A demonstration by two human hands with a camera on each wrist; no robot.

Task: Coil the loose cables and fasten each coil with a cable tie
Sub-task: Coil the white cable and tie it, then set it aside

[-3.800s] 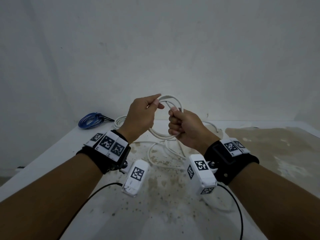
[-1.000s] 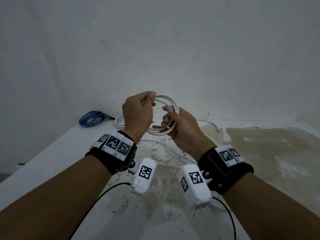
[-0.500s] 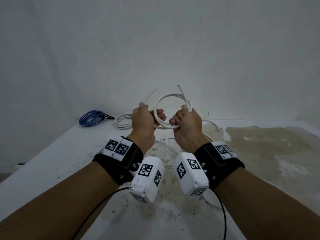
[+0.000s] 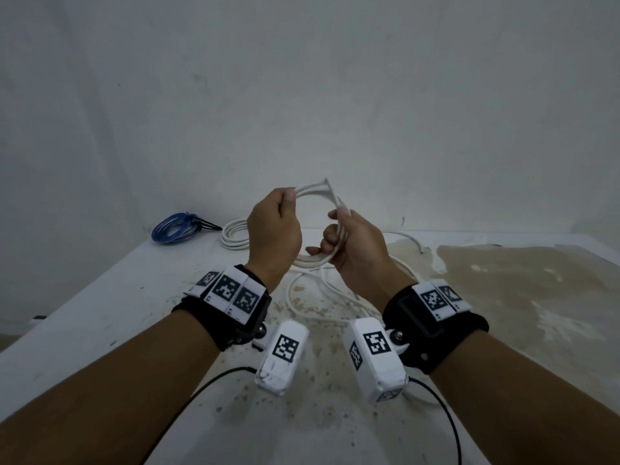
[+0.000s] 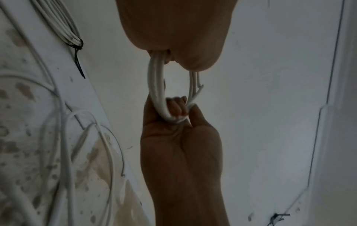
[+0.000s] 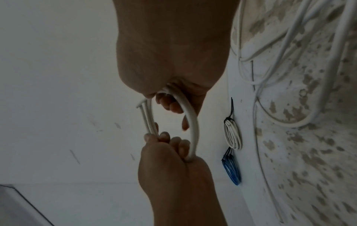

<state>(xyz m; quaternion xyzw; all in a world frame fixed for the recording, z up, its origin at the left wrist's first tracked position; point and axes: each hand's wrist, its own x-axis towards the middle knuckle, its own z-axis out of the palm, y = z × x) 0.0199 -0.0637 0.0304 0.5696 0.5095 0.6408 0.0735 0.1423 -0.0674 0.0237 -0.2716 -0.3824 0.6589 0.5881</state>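
Note:
Both hands hold a small white cable coil (image 4: pixel 315 191) in the air above the table. My left hand (image 4: pixel 290 198) pinches the coil's upper left arc between thumb and fingertips. On the coil's right side my right hand (image 4: pixel 335 229) has its fingers curled round the bundled strands. Two short cable ends stick out near the top right. The left wrist view shows the coil (image 5: pixel 154 91) running from my left hand (image 5: pixel 173 30) down to my right hand (image 5: pixel 179 137). The right wrist view shows the same coil (image 6: pixel 193 122) between both hands.
A blue coil (image 4: pixel 174 228) and a white coil (image 4: pixel 235 236), each bound with a black cable tie (image 6: pixel 230 110), lie at the table's back left. Loose white cables (image 4: pixel 318 297) sprawl under my hands on the stained white table (image 4: pixel 503 297). A wall stands close behind.
Half a second ago both fists held the coil's bottom close together. My left hand has since shifted up to the coil's top left, and my right hand now grips its right side.

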